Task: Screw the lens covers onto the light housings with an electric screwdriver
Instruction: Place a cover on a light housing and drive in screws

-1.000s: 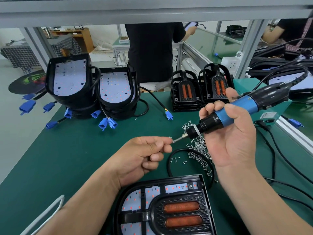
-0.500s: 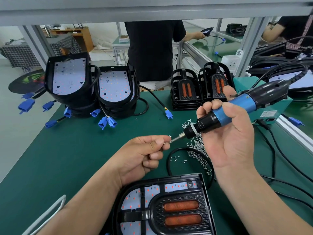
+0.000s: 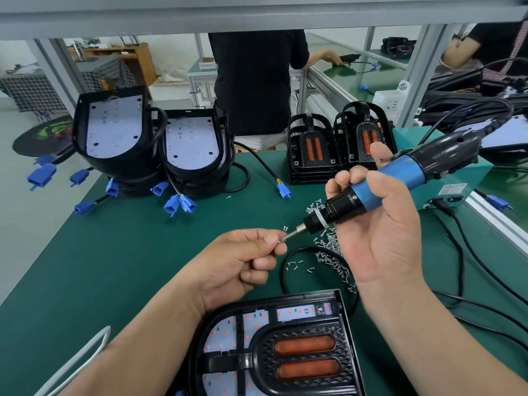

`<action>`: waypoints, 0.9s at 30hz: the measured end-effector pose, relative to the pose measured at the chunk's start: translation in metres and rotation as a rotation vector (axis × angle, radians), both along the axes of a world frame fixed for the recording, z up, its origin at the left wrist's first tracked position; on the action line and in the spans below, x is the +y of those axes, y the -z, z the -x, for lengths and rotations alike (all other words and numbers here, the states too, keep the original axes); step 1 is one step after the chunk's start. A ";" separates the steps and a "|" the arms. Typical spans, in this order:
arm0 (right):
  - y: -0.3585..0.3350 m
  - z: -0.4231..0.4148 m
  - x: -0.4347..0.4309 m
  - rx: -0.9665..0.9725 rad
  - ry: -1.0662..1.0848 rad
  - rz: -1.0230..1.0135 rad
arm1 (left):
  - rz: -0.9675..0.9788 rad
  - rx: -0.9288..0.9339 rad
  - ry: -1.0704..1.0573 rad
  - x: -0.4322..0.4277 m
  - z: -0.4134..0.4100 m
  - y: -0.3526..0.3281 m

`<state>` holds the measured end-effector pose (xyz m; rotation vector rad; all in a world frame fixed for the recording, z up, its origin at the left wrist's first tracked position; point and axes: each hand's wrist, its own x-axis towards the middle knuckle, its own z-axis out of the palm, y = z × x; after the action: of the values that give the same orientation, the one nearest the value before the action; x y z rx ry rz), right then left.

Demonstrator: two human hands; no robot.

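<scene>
- The right hand (image 3: 380,238) is gripping the electric screwdriver (image 3: 400,178) above the desk (image 3: 114,252).
- The left hand (image 3: 237,264) is pinching a screw (image 3: 281,240) against the bit's tip.
- The near light housing (image 3: 314,296) is holding an LED board (image 3: 297,312) with a black lens cover (image 3: 305,355) sitting on it.
- Stacked housings (image 3: 120,170) at far left are holding bare boards (image 3: 114,127).
- Loose screws (image 3: 331,258) are lying heaped under the screwdriver.
</scene>
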<state>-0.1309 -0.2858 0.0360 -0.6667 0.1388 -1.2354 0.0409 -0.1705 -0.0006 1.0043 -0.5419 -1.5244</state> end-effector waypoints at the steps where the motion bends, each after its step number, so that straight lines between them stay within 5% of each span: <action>1: 0.000 0.000 0.000 -0.002 0.002 -0.003 | 0.005 0.014 0.006 0.000 -0.001 0.000; 27: 0.011 -0.007 -0.006 0.116 0.060 -0.075 | 0.023 -0.258 -0.116 -0.001 -0.004 0.006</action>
<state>-0.1243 -0.2922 0.0253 -0.6731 0.3019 -1.2434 0.0448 -0.1710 -0.0070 1.2030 -0.6682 -1.2914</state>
